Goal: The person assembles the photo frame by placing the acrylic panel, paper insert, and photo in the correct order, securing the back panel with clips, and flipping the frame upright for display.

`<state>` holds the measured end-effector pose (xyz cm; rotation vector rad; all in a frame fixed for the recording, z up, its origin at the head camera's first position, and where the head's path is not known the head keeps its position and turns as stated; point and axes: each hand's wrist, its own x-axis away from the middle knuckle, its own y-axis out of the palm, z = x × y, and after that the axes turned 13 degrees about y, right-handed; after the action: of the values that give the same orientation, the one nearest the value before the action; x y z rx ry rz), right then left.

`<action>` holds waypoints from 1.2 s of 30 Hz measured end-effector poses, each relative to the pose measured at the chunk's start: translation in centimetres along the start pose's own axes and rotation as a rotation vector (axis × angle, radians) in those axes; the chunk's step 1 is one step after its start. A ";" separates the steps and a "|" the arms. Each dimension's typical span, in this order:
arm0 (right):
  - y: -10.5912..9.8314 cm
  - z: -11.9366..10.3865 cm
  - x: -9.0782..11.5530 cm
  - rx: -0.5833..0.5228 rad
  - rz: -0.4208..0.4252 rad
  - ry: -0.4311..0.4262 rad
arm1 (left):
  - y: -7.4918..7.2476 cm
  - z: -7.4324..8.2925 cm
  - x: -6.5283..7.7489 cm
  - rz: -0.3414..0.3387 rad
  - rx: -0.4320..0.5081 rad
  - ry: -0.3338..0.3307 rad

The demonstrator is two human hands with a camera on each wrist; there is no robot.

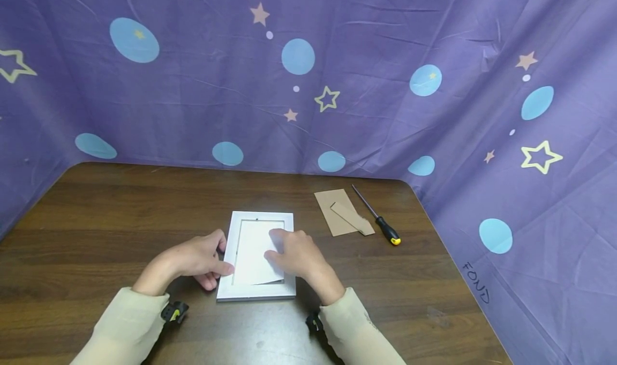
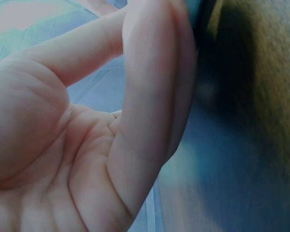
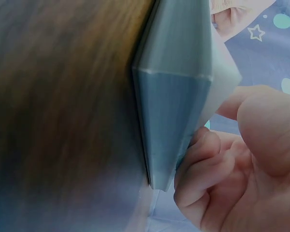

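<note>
One white frame (image 1: 255, 293) lies on the table (image 1: 120, 204) in the head view; the left hand (image 1: 202, 257) clamps its left border, the right hand (image 1: 300, 253) touches the white sheet (image 1: 253, 247) inside, pinching or not I cannot tell. Left wrist view: bent fingers (image 2: 150, 87). Right wrist view: the sheet's corner juts up.

Brown wood-grain table (image 1: 120, 220) — white frame (image 1: 262, 292), tan card sheet (image 1: 338, 223), black-handled screwdriver (image 1: 388, 230) lying on it

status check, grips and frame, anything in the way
Left grip on frame edge. Right grip on sheet. Sheet askew in frame. Screwdriver, cardboard clear, off right.
</note>
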<state>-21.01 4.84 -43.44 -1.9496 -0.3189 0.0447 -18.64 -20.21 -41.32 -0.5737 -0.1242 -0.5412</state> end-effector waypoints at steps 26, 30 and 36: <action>-0.8 -0.3 0.4 0.102 -0.041 -0.127 | 0.1 -0.2 -0.1 0.002 0.014 -0.006; -0.8 -0.4 0.5 0.127 -0.056 -0.170 | 0.1 -0.1 0.0 -0.001 0.011 -0.002; -0.8 -0.3 0.6 0.153 -0.053 -0.195 | 0.1 -0.1 0.0 0.001 0.002 -0.008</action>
<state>-20.57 4.95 -42.53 -1.7877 -0.4816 0.2197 -18.62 -20.19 -41.48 -0.5742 -0.1317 -0.5376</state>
